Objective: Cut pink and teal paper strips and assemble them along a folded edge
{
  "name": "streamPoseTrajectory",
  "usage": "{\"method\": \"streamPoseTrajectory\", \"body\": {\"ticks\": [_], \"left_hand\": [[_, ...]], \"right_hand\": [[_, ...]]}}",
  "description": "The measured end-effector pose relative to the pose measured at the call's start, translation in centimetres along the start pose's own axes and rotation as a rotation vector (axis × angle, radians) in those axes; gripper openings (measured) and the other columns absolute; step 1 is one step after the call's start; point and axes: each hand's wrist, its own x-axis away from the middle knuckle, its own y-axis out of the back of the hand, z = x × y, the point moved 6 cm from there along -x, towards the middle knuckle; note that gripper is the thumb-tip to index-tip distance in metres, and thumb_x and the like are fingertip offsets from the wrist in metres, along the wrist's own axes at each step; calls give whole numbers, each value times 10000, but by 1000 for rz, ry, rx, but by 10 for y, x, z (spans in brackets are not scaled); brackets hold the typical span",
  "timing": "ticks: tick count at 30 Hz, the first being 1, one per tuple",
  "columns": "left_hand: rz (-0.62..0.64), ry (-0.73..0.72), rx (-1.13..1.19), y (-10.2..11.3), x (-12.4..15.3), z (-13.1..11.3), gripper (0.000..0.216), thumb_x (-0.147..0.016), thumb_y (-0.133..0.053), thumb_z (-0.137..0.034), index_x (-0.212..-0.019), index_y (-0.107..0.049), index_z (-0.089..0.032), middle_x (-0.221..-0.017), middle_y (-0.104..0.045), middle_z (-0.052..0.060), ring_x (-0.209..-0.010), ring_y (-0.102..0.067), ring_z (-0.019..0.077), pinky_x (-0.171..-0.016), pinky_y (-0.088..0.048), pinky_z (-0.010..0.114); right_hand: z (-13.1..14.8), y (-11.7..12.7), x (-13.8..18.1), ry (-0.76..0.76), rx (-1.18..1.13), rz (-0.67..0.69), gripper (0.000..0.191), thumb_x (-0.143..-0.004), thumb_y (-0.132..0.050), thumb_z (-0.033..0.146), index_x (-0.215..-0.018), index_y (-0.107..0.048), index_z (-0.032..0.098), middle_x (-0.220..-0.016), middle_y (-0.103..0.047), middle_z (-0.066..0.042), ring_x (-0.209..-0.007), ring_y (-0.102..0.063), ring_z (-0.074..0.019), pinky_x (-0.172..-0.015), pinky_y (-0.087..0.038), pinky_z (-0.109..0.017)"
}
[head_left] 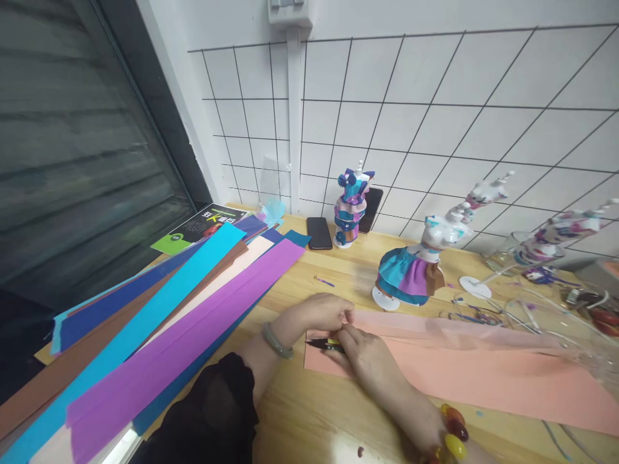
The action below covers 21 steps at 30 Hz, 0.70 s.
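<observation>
Peach paper strip flat on the table.
My left hand pinches its end taut; my right hand clamps small scissors, tips at the edge.

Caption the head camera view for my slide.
Left hand pinches the peach paper strip; right hand holds a small pointed tool; paper-dressed mannequin behind.

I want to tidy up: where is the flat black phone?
In the head view, the black phone lies on the table by the wall, left of the small dressed mannequin, right of the purple paper strip.
</observation>
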Motion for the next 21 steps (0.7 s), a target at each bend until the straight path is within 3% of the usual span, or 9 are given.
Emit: {"method": "streamPoseTrajectory", "body": {"ticks": [13,17,21], "left_hand": [[-1,18,35,0,-1,1,236,-710,-567,-173,-928,-610,-252,-844,-654,-50,-745,-580,111,-533,-335,191],[-12,36,60,2,0,1,236,-687,-662,-339,-897,-613,-244,-831,-650,-47,-760,-588,124,-549,-346,189],[-14,30,67,6,1,-3,276,-673,-684,-381,-893,-606,-234,-803,-641,-47,-772,-594,129,-569,-360,183]], "right_hand": [[5,0,-3,7,-28,7,382,-942,-344,434,-785,-553,155,-732,-628,-80,-591,-624,-189,-502,-448,-279],[17,18,9,13,-169,110,346,-892,-439,483,-783,-534,169,-761,-634,-62,-639,-627,-193,-552,-482,-285],[14,45,46,-80,-253,230,271,-838,-556,457,-856,-542,187,-823,-642,-43,-693,-630,-186,-607,-511,-274]]}}
